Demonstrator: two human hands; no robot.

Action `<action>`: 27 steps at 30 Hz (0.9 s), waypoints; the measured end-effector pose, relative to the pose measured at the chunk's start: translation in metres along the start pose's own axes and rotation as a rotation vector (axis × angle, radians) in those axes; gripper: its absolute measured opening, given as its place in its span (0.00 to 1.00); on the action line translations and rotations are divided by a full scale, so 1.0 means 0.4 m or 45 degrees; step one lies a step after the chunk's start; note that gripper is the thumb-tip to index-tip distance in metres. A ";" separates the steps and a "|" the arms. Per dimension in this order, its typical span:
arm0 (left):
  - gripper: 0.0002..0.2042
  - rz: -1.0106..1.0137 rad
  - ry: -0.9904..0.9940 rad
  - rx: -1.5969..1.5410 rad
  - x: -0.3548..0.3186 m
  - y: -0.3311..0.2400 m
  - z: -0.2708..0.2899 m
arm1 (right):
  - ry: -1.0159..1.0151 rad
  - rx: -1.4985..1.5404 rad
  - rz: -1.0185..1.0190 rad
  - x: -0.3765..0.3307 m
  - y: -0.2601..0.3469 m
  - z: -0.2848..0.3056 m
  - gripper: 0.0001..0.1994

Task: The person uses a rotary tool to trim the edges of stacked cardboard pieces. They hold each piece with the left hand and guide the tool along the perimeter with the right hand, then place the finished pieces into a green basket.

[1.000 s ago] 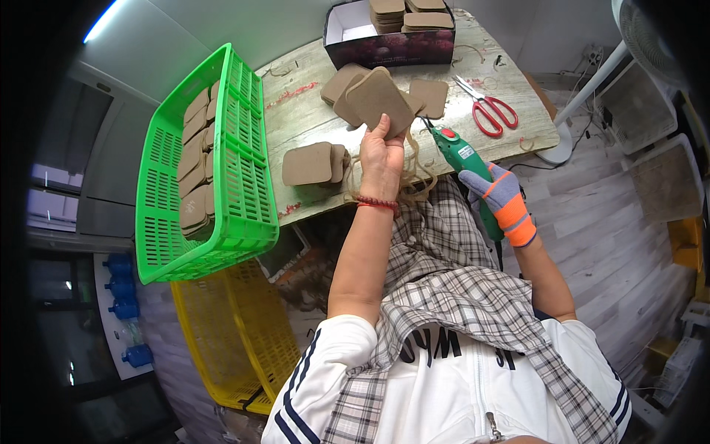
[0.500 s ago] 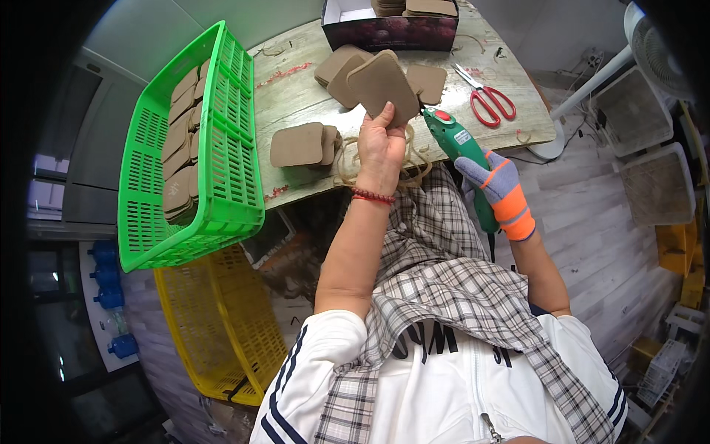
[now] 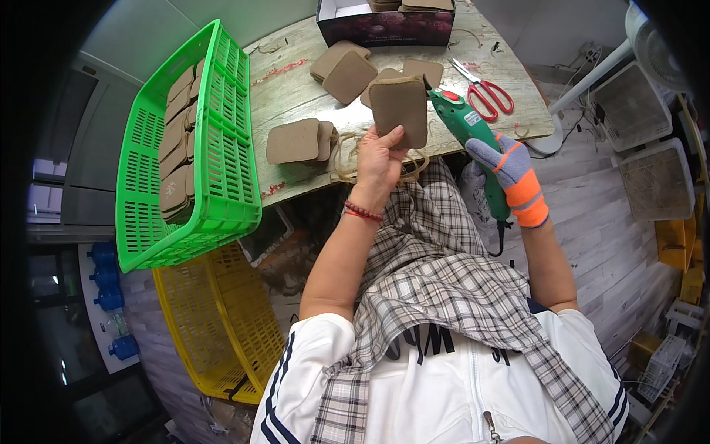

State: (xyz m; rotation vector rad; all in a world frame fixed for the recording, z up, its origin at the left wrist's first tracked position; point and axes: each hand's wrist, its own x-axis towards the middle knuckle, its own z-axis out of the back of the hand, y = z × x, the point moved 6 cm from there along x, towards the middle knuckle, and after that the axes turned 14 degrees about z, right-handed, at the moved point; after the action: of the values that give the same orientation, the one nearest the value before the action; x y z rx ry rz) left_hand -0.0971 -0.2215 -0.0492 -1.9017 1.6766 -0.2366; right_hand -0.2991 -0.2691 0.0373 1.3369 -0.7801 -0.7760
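My bare left hand (image 3: pixel 379 164) grips a brown pad (image 3: pixel 399 112) with rounded corners by its lower edge, thumb on top, holding it up above the table's near edge. Wrapped round a green corded hand tool (image 3: pixel 460 118) with a red button is my right hand (image 3: pixel 510 172), in a grey and orange glove. The tool's tip is close beside the pad's upper right edge; whether they touch I cannot tell. More brown pads (image 3: pixel 350 77) lie behind the held one, and a small stack (image 3: pixel 293 140) sits to its left. Cord loops (image 3: pixel 345 160) hang near my left hand.
Red-handled scissors (image 3: pixel 488 99) lie at the table's right. A dark patterned box (image 3: pixel 384 31) with pads stands at the back. Upright at the left, a green basket (image 3: pixel 229 163) holds many pads; a yellow basket (image 3: pixel 222 325) is below it. A white fan (image 3: pixel 592 78) stands at right.
The held pad has turned from a leftward slant to nearly upright and shifted right and nearer. The tool and my right hand have moved slightly right. Pads behind are less covered.
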 end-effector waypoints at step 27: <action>0.15 0.163 -0.100 1.247 -0.113 -0.193 0.034 | 0.397 -0.262 -0.030 -0.027 0.012 -0.019 0.15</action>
State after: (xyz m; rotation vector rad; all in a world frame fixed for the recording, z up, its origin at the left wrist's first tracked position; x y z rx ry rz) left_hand -0.0336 -0.1716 -0.0081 -1.0456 1.2516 -0.7558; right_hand -0.2983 -0.2557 0.0411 1.2438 -0.4264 -0.6276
